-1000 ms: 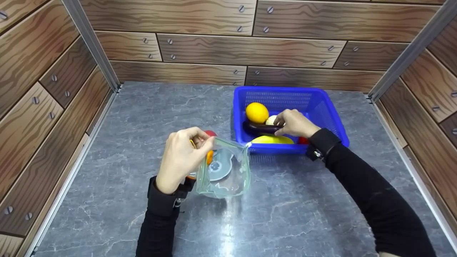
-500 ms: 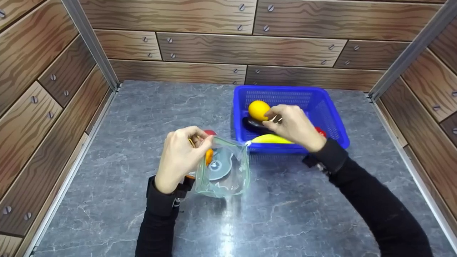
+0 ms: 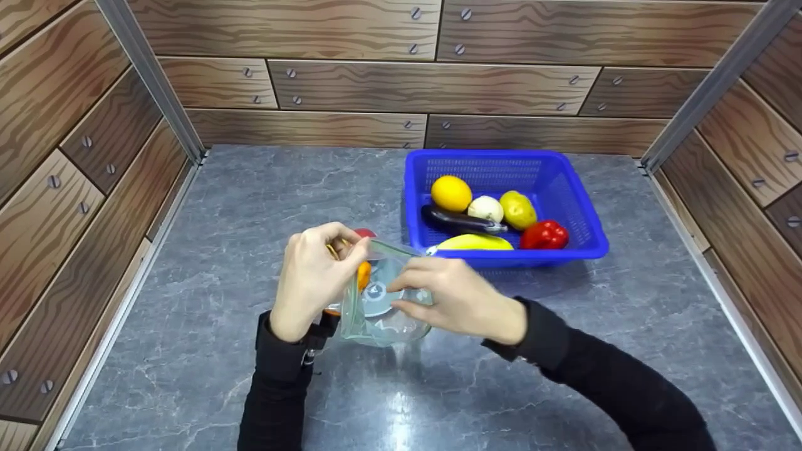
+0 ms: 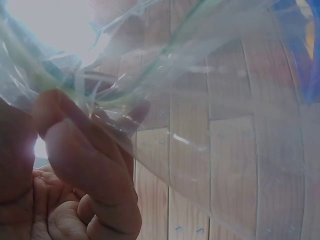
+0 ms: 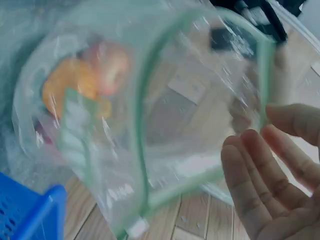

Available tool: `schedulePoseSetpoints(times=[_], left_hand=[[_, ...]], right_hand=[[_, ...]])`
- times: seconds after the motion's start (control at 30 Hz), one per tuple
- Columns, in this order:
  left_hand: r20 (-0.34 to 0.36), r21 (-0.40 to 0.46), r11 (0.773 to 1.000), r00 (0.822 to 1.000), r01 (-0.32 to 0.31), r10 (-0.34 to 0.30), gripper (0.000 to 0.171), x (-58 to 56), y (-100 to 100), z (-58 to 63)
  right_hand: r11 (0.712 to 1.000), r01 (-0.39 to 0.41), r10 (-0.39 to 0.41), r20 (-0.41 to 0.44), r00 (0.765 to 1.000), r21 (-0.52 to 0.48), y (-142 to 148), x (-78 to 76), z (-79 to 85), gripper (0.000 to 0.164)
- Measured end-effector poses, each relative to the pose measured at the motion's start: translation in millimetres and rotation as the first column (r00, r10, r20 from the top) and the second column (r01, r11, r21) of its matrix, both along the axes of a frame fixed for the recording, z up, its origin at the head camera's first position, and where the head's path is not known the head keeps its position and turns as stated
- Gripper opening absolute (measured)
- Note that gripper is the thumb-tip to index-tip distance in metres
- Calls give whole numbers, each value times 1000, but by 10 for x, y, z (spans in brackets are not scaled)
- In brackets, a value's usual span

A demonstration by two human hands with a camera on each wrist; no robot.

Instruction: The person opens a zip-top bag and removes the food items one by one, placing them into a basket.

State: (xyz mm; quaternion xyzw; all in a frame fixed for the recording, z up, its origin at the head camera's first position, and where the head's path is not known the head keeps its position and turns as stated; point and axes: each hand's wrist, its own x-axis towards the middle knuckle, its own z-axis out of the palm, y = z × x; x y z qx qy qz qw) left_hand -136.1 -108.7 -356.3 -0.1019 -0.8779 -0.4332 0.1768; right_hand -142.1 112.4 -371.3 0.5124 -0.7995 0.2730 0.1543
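Note:
My left hand [image 3: 316,275] pinches the rim of a clear zip bag [image 3: 376,329] with a green-edged mouth. Through the bag's plastic, the right wrist view shows an orange item [image 5: 67,85] and a reddish round one [image 5: 107,67]. At the bag's mouth is my right hand [image 3: 460,300], fingers extended, nothing visible between them. It overlaps the bag in the head view; whether it touches the rim I cannot tell. The left wrist view has the left thumb and fingers [image 4: 90,160] against the crumpled plastic.
Behind the right hand stands a blue basket [image 3: 586,232]. In it lie an orange [image 3: 451,193], an eggplant [image 3: 457,220], a white round item [image 3: 485,209], a yellow-green fruit [image 3: 518,210], a banana [image 3: 473,242] and a red bell pepper [image 3: 545,235]. Wood-patterned walls [image 3: 351,84] enclose the grey tabletop [image 3: 207,269].
My right hand has left the basket and come down and left to the bag's mouth, uncovering the items in the basket. The left hand keeps its hold on the bag.

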Motion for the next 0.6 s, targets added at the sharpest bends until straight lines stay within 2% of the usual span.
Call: schedulePoseSetpoints(times=[0.1,0.2,0.37,0.47,0.6], left_hand=[[1,3,1000,1000,6,-6,14,-5,-5,-1],[5,9,1000,1000,10,-10,12,-10,-6,-3],[0,14,1000,1000,3,-3,11,-21,-1,0],[-5,9,1000,1000,1,-1,11,-23,1,2],[-10,4,1000,1000,-1,1,11,-22,3,-1]], right_hand=[[990,18,-17,-5,1000,139,-135,-39,-109,18],[968,33,-40,20,999,249,-271,-131,-212,19],[937,52,-75,53,996,347,-498,-317,-377,24],[906,79,-120,75,990,415,-615,-396,-469,25],[871,124,-169,52,984,475,-723,-461,-588,32]])
